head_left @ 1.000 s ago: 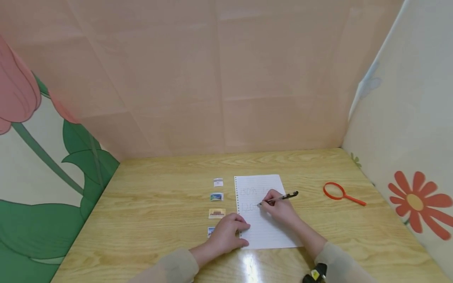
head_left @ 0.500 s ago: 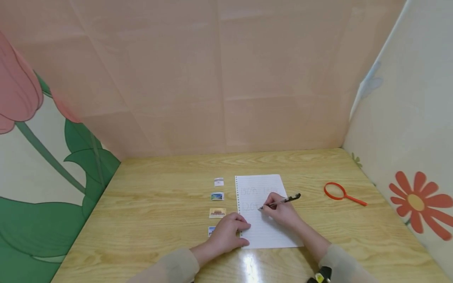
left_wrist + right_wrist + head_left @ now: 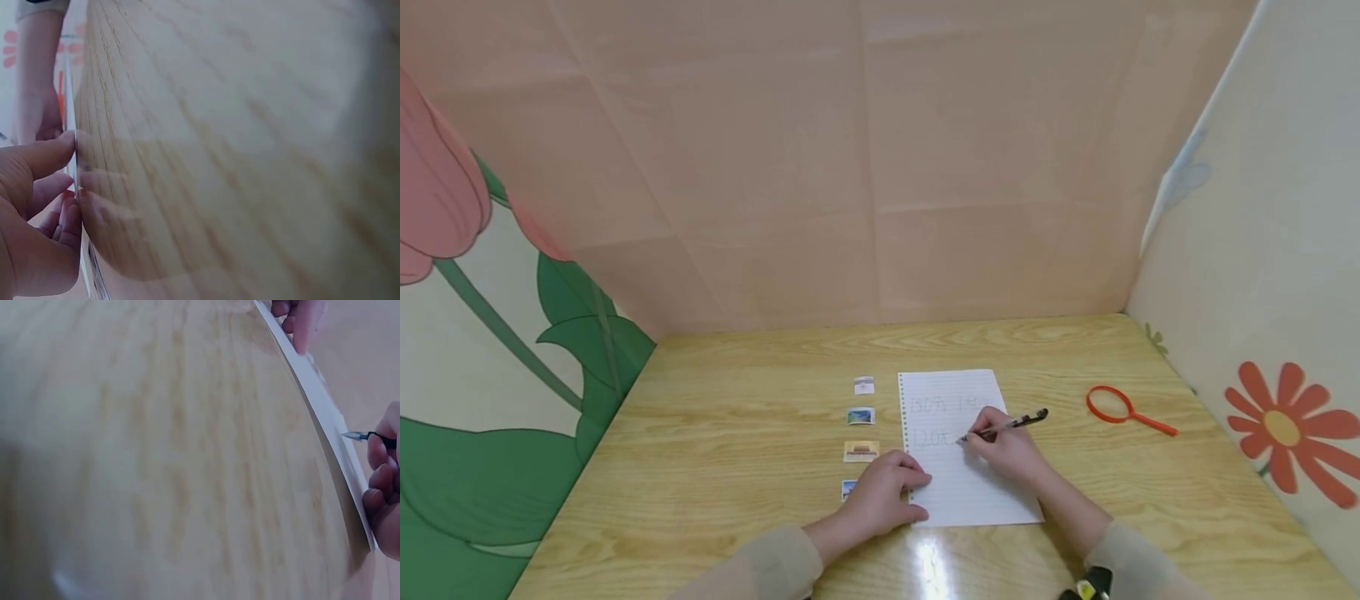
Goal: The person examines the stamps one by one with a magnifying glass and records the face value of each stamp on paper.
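Note:
A lined, hole-punched sheet of paper lies on the table with two rows of faint handwriting near its top. My right hand grips a black pen, its tip at the end of the second row. In the right wrist view the metal pen tip shows right at the sheet. My left hand rests on the sheet's left edge, thumb and fingers spread; the left wrist view shows its fingertips on the paper. Left of the sheet, small stamp-like pictures stand in a column, the nearest partly behind my left hand.
A red magnifying glass lies to the right of the paper. The wood-grain table meets a pinkish backdrop behind and flower-patterned sheets at both sides. A black and yellow object shows by the right sleeve.
My right hand and pen have moved slightly right and down along the second row, where more writing shows. The left hand has stayed in place on the sheet.

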### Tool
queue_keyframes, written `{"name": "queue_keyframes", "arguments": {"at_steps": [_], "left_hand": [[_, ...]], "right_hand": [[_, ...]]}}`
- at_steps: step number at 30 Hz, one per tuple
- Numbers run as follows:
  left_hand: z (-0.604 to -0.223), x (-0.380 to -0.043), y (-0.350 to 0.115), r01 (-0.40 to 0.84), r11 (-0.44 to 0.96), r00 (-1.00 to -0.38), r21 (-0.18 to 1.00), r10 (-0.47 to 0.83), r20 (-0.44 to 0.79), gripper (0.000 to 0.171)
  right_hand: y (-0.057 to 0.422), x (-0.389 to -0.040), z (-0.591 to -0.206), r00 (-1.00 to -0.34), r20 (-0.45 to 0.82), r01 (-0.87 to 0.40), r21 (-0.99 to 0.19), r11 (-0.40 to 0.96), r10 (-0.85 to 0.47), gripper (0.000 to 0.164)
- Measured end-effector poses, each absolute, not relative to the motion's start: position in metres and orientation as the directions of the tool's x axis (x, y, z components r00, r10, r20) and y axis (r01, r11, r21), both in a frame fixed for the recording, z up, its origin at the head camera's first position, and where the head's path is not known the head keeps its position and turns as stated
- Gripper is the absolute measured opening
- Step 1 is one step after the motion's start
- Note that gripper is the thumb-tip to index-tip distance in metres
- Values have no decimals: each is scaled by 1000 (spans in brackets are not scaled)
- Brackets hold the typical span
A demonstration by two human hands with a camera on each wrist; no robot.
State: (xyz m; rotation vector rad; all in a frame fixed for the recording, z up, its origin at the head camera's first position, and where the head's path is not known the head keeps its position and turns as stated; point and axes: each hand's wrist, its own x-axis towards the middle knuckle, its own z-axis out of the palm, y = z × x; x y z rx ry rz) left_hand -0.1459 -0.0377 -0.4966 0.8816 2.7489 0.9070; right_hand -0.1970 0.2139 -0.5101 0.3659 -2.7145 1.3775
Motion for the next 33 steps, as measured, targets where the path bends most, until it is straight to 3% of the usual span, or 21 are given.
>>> {"name": "queue_keyframes", "arguments": {"at_steps": [5, 13, 24, 33], "left_hand": [[-498, -147, -37, 491, 648, -823, 583, 563, 68, 43], [-498, -147, -38, 480, 651, -828, 588, 558, 58, 43], [-498, -147, -38, 466, 648, -831, 602, 554, 47, 44], [-496, -148, -37, 451, 659, -838, 603, 545, 32, 43]], "right_hand": [[217, -199, -511, -968, 215, -252, -806, 536, -132, 8], [224, -202, -509, -954, 261, -299, -818, 491, -146, 13], [233, -208, -515, -887, 418, -461, -829, 317, -196, 19], [236, -202, -504, -911, 351, -406, -854, 325, -218, 25]]}}
